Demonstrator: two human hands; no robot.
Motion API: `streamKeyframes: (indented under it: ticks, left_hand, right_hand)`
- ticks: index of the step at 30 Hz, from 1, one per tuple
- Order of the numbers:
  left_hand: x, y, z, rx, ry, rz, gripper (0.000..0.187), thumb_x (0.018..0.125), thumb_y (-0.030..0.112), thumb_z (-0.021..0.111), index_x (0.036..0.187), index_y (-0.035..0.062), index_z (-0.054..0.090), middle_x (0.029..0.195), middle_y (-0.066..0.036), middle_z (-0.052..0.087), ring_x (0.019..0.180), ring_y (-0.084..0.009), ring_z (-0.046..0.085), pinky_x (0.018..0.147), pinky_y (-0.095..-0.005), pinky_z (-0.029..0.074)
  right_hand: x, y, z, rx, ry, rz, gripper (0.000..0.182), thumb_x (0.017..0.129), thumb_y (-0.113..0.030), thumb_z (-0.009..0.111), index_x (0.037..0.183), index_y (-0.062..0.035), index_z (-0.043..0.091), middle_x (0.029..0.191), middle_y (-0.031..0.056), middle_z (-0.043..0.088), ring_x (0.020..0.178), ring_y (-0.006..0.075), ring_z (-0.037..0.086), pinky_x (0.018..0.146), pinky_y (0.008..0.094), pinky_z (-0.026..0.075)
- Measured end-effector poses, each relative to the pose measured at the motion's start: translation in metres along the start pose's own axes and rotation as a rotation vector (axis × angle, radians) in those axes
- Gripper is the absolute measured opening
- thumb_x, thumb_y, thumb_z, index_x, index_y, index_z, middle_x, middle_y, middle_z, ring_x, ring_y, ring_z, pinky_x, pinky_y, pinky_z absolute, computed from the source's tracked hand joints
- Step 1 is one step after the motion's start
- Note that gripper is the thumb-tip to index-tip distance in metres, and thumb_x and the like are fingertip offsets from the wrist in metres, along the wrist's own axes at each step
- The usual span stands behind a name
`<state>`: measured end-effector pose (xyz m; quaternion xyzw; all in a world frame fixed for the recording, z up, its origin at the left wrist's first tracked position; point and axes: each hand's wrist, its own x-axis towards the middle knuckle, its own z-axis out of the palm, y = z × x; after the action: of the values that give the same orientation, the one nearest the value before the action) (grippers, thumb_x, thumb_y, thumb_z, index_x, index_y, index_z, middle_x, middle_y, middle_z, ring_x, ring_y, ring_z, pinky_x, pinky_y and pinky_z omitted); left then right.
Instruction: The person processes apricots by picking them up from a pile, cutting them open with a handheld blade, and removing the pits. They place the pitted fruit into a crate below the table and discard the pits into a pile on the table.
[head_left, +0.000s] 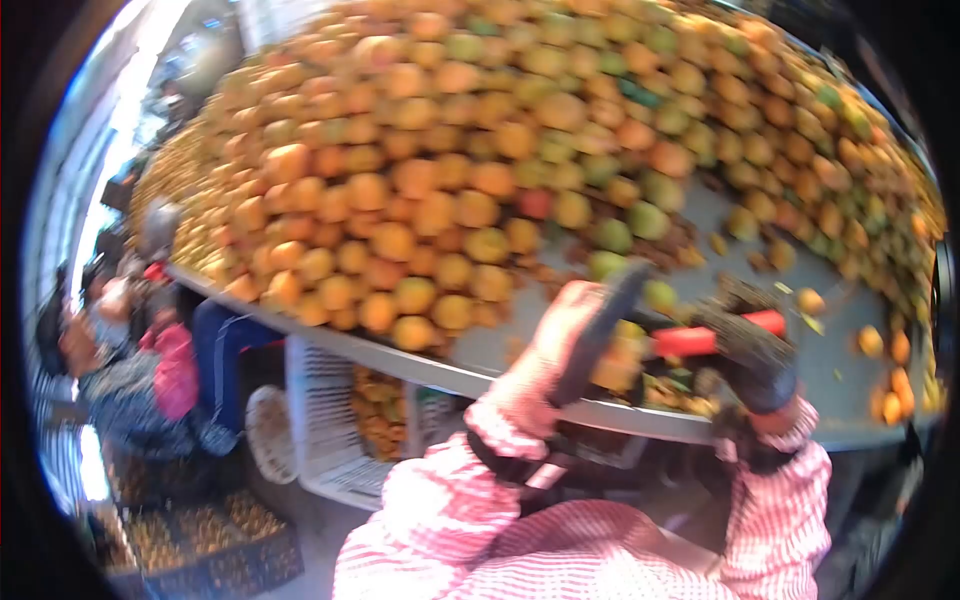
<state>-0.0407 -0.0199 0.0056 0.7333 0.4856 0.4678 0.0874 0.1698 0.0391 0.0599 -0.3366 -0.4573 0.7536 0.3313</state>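
Observation:
Dark gloves cover both of my hands. My left hand [585, 335] is over the table's front edge, its fingers around an orange-yellow apricot [620, 360], partly hidden and smeared by motion. My right hand [755, 355] is closed on a red-handled tool [690, 342], whose dark end points left toward the apricot; the blur hides what kind of tool it is. Beyond my hands a large heap of apricots [435, 212], orange, yellow and greenish, lies on the grey metal table [850, 372]. Small scraps lie near my fingers.
A white plastic crate [340, 425] with orange pieces in it stands below the table's left edge. Dark crates of small pieces [215, 535] are on the floor at lower left. People sit at the far left, one with a pink sleeve [175, 370]. Loose apricots [870, 342] lie at right.

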Motion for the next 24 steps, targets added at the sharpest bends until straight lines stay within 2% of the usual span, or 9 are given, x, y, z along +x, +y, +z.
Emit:
streamKeyframes:
  ticks: [2,3,7,9,11,13,19,20,24]
  left_hand:
    - [-0.005,0.004,0.012,-0.436,-0.034,-0.583,0.064,0.066,0.005,0.067,0.127,-0.0035,0.047,0.085,-0.013,0.065,0.076,-0.0287,0.063,0.071,-0.0373,0.049]
    - [0.006,0.007,0.011,0.001,-0.055,-0.124,0.064,0.066,0.005,0.066,0.126,-0.0035,0.047,0.084,-0.013,0.064,0.073,-0.0278,0.062,0.070,-0.0378,0.049]
    - [0.009,-0.005,0.031,-0.310,0.102,-0.703,0.029,0.089,0.025,0.056,0.100,-0.0015,0.061,0.078,-0.008,0.065,0.068,-0.0181,0.059,0.069,-0.0313,0.047]
    - [0.032,0.018,0.022,-0.726,0.182,-1.040,0.041,0.096,0.035,0.043,0.095,-0.0014,0.062,0.078,-0.007,0.065,0.070,-0.0139,0.059,0.070,-0.0288,0.047]
    - [0.028,0.020,0.027,-0.462,0.108,-0.614,0.030,0.090,0.022,0.054,0.106,-0.0032,0.059,0.084,-0.008,0.065,0.074,-0.0149,0.060,0.071,-0.0298,0.048]
    - [0.016,0.011,0.026,0.015,0.044,-0.188,0.060,0.063,-0.007,0.069,0.120,-0.0040,0.052,0.095,-0.013,0.064,0.080,-0.0199,0.062,0.073,-0.0341,0.050]
    - [0.029,0.013,0.031,0.163,-0.114,0.092,0.047,0.065,0.013,0.075,0.107,-0.0012,0.059,0.082,-0.009,0.065,0.070,-0.0212,0.061,0.066,-0.0312,0.048]
    - [0.030,0.022,0.034,-0.527,-0.118,-0.512,0.024,0.081,0.021,0.067,0.090,-0.0010,0.062,0.070,-0.003,0.060,0.060,-0.0109,0.055,0.057,-0.0267,0.045]
    - [0.039,0.020,0.039,-0.641,-0.066,-1.010,0.027,0.088,0.025,0.061,0.079,-0.0006,0.062,0.066,0.000,0.057,0.060,-0.0058,0.050,0.053,-0.0239,0.042]
  right_hand:
    - [-0.011,0.003,0.007,-0.015,0.005,0.086,0.022,0.083,-0.018,0.066,0.094,-0.0004,0.058,0.086,0.0110,0.064,0.061,0.0179,0.062,0.051,0.0251,0.050]
    - [-0.010,0.004,0.013,-0.080,0.002,0.065,0.021,0.083,-0.018,0.066,0.095,-0.0015,0.060,0.090,0.0102,0.064,0.065,0.0191,0.062,0.055,0.0265,0.050]
    - [-0.011,0.021,0.032,-0.816,-0.041,-0.771,0.032,0.067,-0.015,0.073,0.095,-0.0032,0.063,0.088,0.0119,0.059,0.075,0.0288,0.060,0.062,0.0373,0.047]
    - [-0.015,0.049,0.038,-0.762,0.073,-0.476,0.030,0.071,-0.017,0.072,0.098,-0.0044,0.063,0.090,0.0118,0.058,0.075,0.0297,0.059,0.065,0.0364,0.047]
    - [-0.013,0.035,0.022,-0.770,0.047,-0.711,0.023,0.082,-0.016,0.064,0.100,-0.0027,0.063,0.095,0.0105,0.060,0.079,0.0259,0.061,0.067,0.0365,0.049]
    - [-0.012,0.006,-0.007,-0.053,-0.091,-0.054,0.022,0.086,-0.012,0.062,0.103,0.0011,0.060,0.097,0.0088,0.063,0.067,0.0180,0.064,0.057,0.0263,0.054]
    - [0.004,0.013,-0.035,0.445,-0.022,0.116,0.022,0.080,-0.008,0.065,0.094,0.0054,0.057,0.085,0.0194,0.063,0.058,0.0273,0.065,0.041,0.0322,0.054]
    - [0.006,0.014,-0.037,0.436,-0.049,0.136,0.022,0.081,-0.009,0.065,0.096,0.0050,0.057,0.085,0.0178,0.063,0.056,0.0250,0.064,0.043,0.0310,0.053]
    - [0.003,0.037,-0.029,-0.223,-0.089,-0.094,0.023,0.085,-0.009,0.063,0.106,-0.0013,0.060,0.087,0.0092,0.065,0.060,0.0183,0.064,0.052,0.0272,0.053]
